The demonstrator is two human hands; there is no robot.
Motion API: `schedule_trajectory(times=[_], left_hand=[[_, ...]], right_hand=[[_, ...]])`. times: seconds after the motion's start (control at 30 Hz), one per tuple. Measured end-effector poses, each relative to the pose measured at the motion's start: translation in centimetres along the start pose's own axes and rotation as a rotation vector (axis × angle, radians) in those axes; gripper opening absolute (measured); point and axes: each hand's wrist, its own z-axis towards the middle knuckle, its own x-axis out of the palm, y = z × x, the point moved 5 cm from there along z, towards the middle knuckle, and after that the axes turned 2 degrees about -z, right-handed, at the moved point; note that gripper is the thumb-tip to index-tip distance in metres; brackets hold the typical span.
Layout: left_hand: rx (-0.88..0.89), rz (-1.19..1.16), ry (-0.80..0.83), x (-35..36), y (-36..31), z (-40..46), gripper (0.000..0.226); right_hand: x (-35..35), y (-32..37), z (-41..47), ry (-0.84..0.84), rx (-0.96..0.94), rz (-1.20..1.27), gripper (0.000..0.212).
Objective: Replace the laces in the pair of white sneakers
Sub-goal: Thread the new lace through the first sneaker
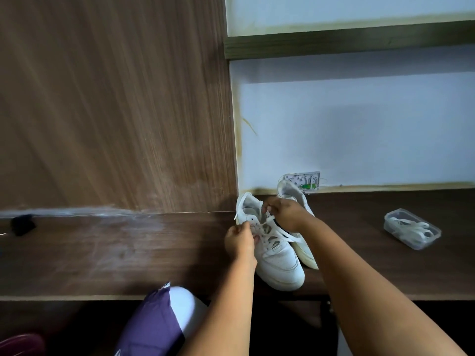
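Left hand [240,238]: pinches the white lace [267,222] at the near sneaker [276,255].
Right hand [285,211]: pinches the same lace, above.
Second sneaker [293,194]: under the right hand.
Lace box [412,228]: well right of both hands.

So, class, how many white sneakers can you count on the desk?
2: the near sneaker between both hands, being laced; the far sneaker just behind it, partly hidden by the right hand.
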Motion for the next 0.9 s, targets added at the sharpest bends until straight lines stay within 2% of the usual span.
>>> schedule_trajectory(times=[0.1, 0.27, 0.43, 0.53, 0.57, 0.63, 0.77, 0.9], left_hand=[[-0.047, 0.09, 0.042, 0.1, 0.1, 0.8, 0.02], [0.007, 0.335, 0.099, 0.7, -0.3, 0.9, 0.012], [0.106, 0.444, 0.122, 1.5, -0.9, 0.8, 0.007], [0.166, 0.449, 0.199, 2.4, -0.5, 0.4, 0.012], [0.19, 0.45, 0.225, 2.7, -0.2, 0.3, 0.013], [0.212, 0.488, 0.233, 3.0, 0.4, 0.2, 0.012], [0.189, 0.528, 0.172, 2.3, 1.2, 1.3, 0.018], [0.195, 0.515, 0.103, 2.0, 0.6, 1.0, 0.037]], right_hand=[[0.2, 0.9, -0.2, 0.061, 0.02, -0.073, 0.02], [0.4, 1.5, 0.5, 0.027, 0.062, -0.177, 0.027], [1.3, 1.7, 1.6, 0.122, 0.146, -0.127, 0.015], [2.0, 0.9, 1.7, 0.195, 0.224, -0.128, 0.034], [2.1, 0.4, 1.8, 0.198, 0.245, -0.105, 0.039], [1.7, -0.3, 1.8, 0.218, 0.263, -0.031, 0.035], [1.6, -1.8, 1.9, 0.242, 0.4, 0.377, 0.032], [2.2, -1.7, 1.9, 0.243, 0.407, 0.515, 0.021]])
